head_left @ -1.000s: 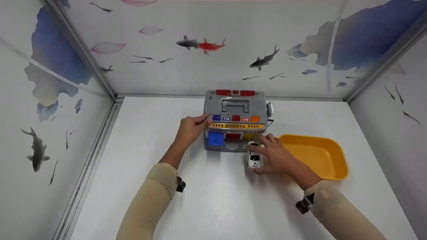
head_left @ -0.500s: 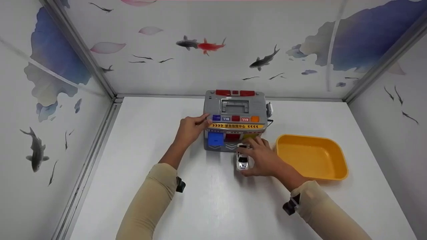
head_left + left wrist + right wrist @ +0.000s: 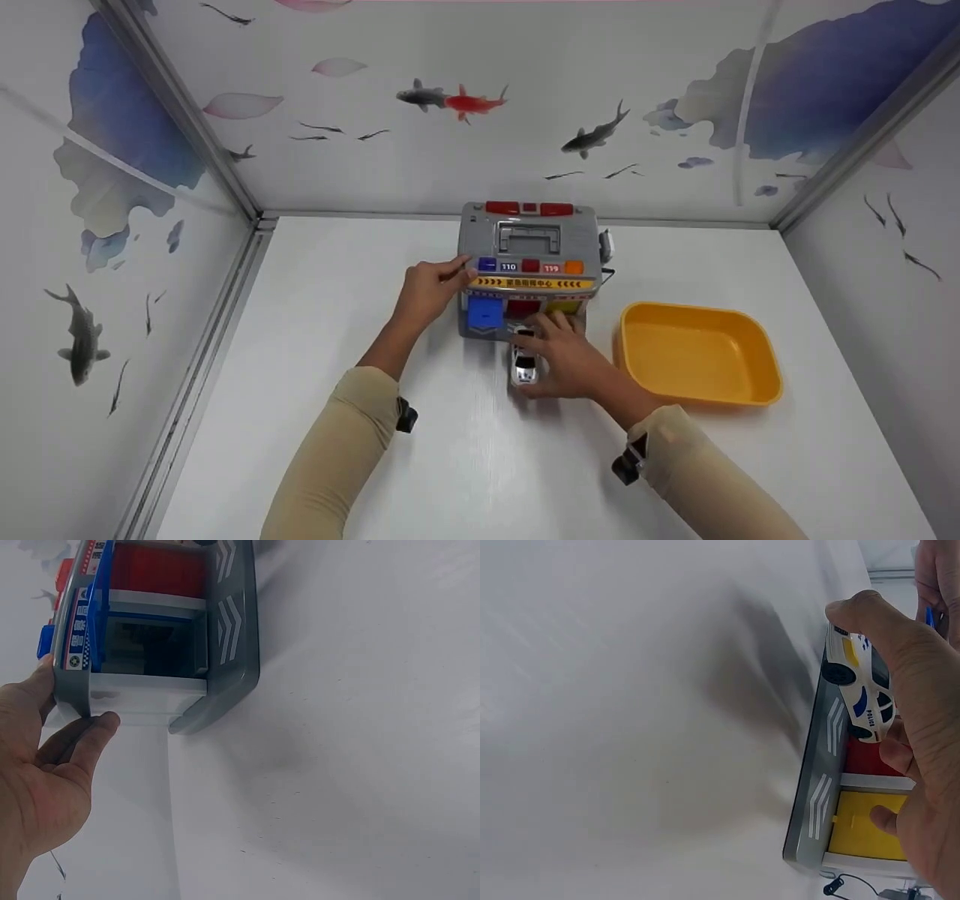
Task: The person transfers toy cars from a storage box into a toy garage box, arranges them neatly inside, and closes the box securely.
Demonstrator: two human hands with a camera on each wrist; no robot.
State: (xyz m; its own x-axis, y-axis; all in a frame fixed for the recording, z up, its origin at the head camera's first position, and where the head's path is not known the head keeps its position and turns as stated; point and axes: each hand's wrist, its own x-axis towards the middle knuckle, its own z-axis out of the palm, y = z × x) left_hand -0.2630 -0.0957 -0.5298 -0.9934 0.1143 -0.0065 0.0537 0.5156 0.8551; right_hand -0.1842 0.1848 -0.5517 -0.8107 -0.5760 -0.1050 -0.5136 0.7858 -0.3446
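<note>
A grey toy garage (image 3: 532, 240) stands near the back wall, with blue, red and yellow doors along its front. Its blue door (image 3: 486, 313) is raised, and the left wrist view shows a dark hollow bay (image 3: 146, 645) beneath it. My left hand (image 3: 431, 289) grips the garage's upper left corner, thumb and fingers on either side of the roof edge. In front of the red door, my right hand (image 3: 566, 358) holds a white toy police car (image 3: 864, 686) between thumb and fingers, just off the garage's grey front ramp (image 3: 817, 795).
To the right of the garage lies a yellow-orange plastic tub (image 3: 697, 352). A thin black cord (image 3: 844, 883) hangs by the garage's right side. Printed white panels enclose the white table (image 3: 450, 465) at the back and sides.
My right hand has carried the police car leftward, from before the yellow door to before the red one, away from the tub. My left hand has stayed on the garage corner.
</note>
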